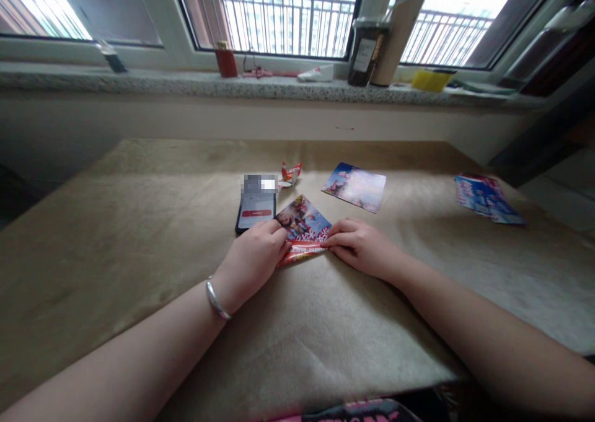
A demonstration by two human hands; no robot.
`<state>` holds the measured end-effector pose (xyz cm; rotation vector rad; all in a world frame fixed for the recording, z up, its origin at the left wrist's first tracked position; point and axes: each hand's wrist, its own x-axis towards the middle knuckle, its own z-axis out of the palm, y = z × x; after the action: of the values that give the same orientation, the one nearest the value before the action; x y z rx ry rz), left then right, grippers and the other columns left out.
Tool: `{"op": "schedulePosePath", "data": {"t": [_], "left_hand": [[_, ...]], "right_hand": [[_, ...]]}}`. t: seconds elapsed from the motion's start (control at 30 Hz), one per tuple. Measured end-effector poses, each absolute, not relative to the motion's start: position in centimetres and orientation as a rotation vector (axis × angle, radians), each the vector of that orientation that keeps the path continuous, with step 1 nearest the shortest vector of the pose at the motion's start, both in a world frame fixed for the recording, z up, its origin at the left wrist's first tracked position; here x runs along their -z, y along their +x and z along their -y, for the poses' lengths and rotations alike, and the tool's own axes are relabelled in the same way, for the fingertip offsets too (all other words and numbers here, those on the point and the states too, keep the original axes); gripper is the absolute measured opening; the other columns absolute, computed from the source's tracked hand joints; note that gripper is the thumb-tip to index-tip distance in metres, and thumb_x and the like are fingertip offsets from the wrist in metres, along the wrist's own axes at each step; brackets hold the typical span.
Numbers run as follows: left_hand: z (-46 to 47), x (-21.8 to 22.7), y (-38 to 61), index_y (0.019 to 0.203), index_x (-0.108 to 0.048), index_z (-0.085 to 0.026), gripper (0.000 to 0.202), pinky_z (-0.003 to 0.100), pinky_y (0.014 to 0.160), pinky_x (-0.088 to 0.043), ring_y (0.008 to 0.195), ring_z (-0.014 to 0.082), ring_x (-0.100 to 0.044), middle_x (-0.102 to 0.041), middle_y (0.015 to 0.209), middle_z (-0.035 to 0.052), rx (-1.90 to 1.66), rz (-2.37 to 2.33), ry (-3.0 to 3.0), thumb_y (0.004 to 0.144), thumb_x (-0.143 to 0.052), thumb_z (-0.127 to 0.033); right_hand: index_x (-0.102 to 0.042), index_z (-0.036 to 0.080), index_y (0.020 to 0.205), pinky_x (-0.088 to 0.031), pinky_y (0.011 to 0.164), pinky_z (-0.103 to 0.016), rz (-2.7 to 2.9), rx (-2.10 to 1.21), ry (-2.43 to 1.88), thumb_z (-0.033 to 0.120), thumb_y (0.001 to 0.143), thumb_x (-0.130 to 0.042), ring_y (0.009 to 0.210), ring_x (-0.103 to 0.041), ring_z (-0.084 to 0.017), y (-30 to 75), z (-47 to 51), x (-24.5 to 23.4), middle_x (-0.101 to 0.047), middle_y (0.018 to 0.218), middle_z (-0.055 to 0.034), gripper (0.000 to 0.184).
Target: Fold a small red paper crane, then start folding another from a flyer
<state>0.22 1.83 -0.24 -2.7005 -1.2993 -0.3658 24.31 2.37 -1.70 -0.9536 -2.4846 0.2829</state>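
Note:
A colourful printed sheet of paper (303, 219) lies on the table between my hands, its near edge folded up into an orange-red strip. My left hand (260, 245), with a silver bangle at the wrist, is closed on the sheet's left side, the fingertips partly hidden. At the right end of the fold, my right hand (357, 245) pinches the paper between bent fingers. Just beyond my left hand lies a phone (255, 213) with a lit screen. Behind the phone's right side stands a small folded orange paper piece (290, 173).
Another printed sheet (356, 186) lies flat beyond my right hand. A fanned stack of printed sheets (488, 200) rests at the right of the table (139, 224). Along the stone windowsill (162, 86) stand a red container (226, 61), a dark jar (366, 53) and a yellow item (430, 80).

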Motion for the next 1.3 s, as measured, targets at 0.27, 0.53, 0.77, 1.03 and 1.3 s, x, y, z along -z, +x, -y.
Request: {"op": "schedulePosePath", "data": {"t": [0.27,0.53,0.77,1.03,1.3], "left_hand": [[-1.92,0.16,0.28,0.073,-0.059,-0.014,0.019,0.032,0.073,-0.05,0.077,0.0188,-0.057,-0.06,0.083,0.0071,0.414,1.359,-2.708,0.088,-0.05,-0.021],[-1.89,0.11,0.3,0.074,-0.058,-0.013,0.019,0.033,0.073,-0.049,0.077,0.0196,-0.057,-0.06,0.082,0.0075,0.396,1.388,-2.708,0.088,-0.049,-0.021],[-1.87,0.29,0.23,0.079,-0.057,-0.013,0.016,0.033,0.073,-0.049,0.078,0.0202,-0.057,-0.059,0.084,0.0073,0.364,1.442,-2.702,0.088,-0.051,-0.024],[-2.04,0.44,-0.03,0.088,-0.058,-0.014,0.008,0.031,0.075,-0.049,0.08,0.0183,-0.056,-0.058,0.089,0.0062,0.455,1.482,-2.78,0.086,-0.053,-0.019],[-2.02,-0.07,-0.48,0.085,-0.068,-0.016,0.019,0.032,0.079,-0.048,0.083,0.0183,-0.057,-0.061,0.089,0.0064,0.332,1.328,-2.897,0.089,-0.05,-0.018]], "right_hand": [[-0.071,0.022,0.095,-0.048,0.076,-0.031,2.51,-0.252,-0.983,0.018,0.087,-0.052,0.086,-0.058,-0.017,24.41,-2.29,1.46,-0.066,0.092,-0.0072,0.021],[-0.072,0.022,0.095,-0.048,0.075,-0.031,2.523,-0.232,-1.012,0.02,0.087,-0.052,0.086,-0.058,-0.017,24.33,-2.27,1.54,-0.065,0.092,-0.0072,0.021],[-0.07,0.024,0.103,-0.047,0.075,-0.03,2.57,-0.151,-1.006,0.02,0.088,-0.049,0.086,-0.057,-0.017,24.31,-2.17,1.64,-0.066,0.094,-0.0064,0.026],[-0.069,0.028,0.106,-0.045,0.074,-0.031,2.639,-0.033,-1.019,0.019,0.089,-0.046,0.086,-0.056,-0.018,24.31,-1.82,1.49,-0.065,0.096,-0.0057,0.03],[-0.069,0.03,0.105,-0.044,0.072,-0.029,2.644,-0.038,-1.027,0.019,0.088,-0.048,0.086,-0.055,-0.018,24.55,-2.03,1.67,-0.065,0.095,-0.0053,0.029]]}}
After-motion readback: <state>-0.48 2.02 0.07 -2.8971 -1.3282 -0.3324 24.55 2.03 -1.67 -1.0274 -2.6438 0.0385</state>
